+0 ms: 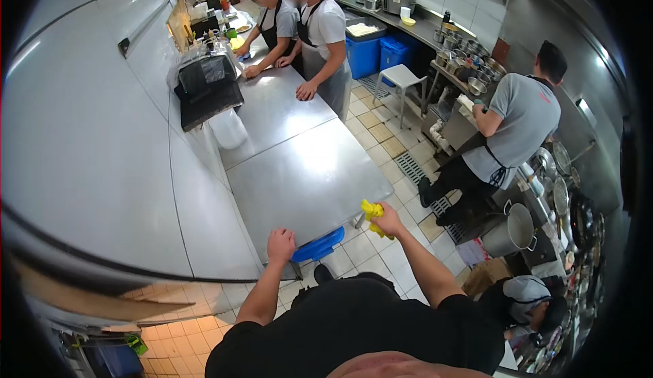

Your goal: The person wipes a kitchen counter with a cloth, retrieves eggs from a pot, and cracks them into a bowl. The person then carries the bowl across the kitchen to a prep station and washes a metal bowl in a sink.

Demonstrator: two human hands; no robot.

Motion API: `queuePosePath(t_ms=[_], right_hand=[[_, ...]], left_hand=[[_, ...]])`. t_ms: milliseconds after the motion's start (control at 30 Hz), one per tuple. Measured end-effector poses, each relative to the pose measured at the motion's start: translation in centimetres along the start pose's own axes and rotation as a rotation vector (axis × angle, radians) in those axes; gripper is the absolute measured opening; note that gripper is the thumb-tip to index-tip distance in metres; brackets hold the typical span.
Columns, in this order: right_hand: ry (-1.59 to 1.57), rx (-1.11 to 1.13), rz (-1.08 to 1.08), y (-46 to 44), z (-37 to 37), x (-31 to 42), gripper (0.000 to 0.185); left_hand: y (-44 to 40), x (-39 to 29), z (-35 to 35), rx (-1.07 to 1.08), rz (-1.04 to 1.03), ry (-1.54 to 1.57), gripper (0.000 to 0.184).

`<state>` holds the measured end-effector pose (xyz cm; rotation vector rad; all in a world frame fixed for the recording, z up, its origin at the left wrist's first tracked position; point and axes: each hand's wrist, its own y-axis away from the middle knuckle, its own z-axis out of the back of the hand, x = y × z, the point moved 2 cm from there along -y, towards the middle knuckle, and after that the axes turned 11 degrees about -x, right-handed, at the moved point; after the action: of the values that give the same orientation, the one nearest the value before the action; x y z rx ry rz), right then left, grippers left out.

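My right hand [388, 220] is closed around a crumpled yellow cloth [373, 211], held at the near right corner of the steel table [306, 198]. Part of the cloth sticks out above my fingers and part hangs below. My left hand [281, 245] rests on the table's near edge, its fingers lying on the metal and nothing visible in them. Below that edge, between my hands, a blue plastic item [318, 245] shows partly.
Two people [316, 38] stand at the table's far end. Another person [520, 126] works at the right counter; one more [527, 303] bends low at right. A white stool [403, 76], large pot [509, 232] and blue bins [367, 58] stand around. A black machine [207, 85] sits at left.
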<state>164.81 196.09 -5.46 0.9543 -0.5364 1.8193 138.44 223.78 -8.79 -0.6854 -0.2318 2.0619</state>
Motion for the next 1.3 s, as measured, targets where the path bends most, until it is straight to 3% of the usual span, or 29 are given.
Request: queuePosePath(t_ms=[200,300,400,500,700,1100,1300], right_hand=[[-0.192,-0.334,-0.080,-8.4,-1.6,-0.8,0.057],[0.114,-0.569,-0.042,-10.7,-2.7,-1.2,0.070],[0.577,-0.403,-0.099,-11.6,-5.1,-2.3,0.082],[0.718,-0.458,-0.025,-13.3,-6.1,-3.1,0.086],[0.613,-0.300,-0.080,-17.1,-4.7,-1.4,0.085],[0.488,-0.227,0.097,-23.6,-5.5,0.9,0.073],[0.547,-0.202,0.151,-26.5,-7.6,1.6,0.075]], left_hand=[[-1.9,0.7,-0.8,0.072,0.096,-0.154,0.018],[-2.1,1.5,-1.6,-0.018,0.116,-0.125,0.018],[-2.9,1.3,-1.3,0.011,0.188,-0.154,0.018],[-3.6,2.1,-2.0,-0.009,0.176,-0.159,0.018],[-7.0,2.3,-2.5,0.038,0.270,-0.263,0.019],[-9.9,4.5,-3.0,0.112,0.465,-0.307,0.024],[-9.3,5.2,-3.7,0.001,0.295,-0.357,0.021]])
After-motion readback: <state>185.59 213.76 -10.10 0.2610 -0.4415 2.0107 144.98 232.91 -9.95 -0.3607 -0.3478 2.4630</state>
